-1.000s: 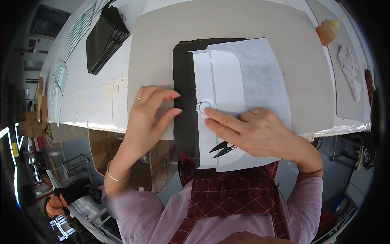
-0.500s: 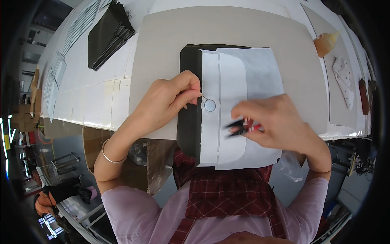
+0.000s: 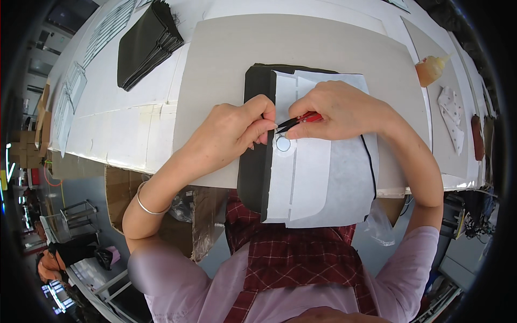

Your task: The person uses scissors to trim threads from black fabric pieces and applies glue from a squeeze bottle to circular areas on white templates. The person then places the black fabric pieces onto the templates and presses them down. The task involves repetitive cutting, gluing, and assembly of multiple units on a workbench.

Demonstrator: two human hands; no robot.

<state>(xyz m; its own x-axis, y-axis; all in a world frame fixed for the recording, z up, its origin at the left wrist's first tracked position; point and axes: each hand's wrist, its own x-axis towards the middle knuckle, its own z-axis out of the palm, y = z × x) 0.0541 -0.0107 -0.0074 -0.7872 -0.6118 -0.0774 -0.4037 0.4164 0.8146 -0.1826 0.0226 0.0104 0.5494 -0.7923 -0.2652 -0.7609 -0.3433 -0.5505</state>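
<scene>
A dark fabric piece [image 3: 251, 177] lies at the near edge of the table, with pale sheet layers [image 3: 344, 183] over most of it. On the pale layer sits a small round disc [image 3: 283, 143] with a thin dark strand by it. My left hand [image 3: 237, 126] is closed in a pinch beside the disc, apparently on that strand; the fingertips hide its end. My right hand [image 3: 344, 110] grips small thread snips [image 3: 299, 120] with red handles and black blades. The blades point left, right at my left fingertips.
A grey board [image 3: 231, 43] lies under the work. Dark folded fabric pieces [image 3: 148, 48] are stacked at the far left. At the right are a squeeze bottle [image 3: 429, 71], a spotted white cloth [image 3: 451, 116] and a dark red rod-shaped object [image 3: 477, 137]. A cardboard box [image 3: 121, 196] stands below the table.
My right hand has moved up and left with the snips, bringing their blades to my left fingertips. My left hand keeps its pinch. A dark edge now shows at the sheet's right side.
</scene>
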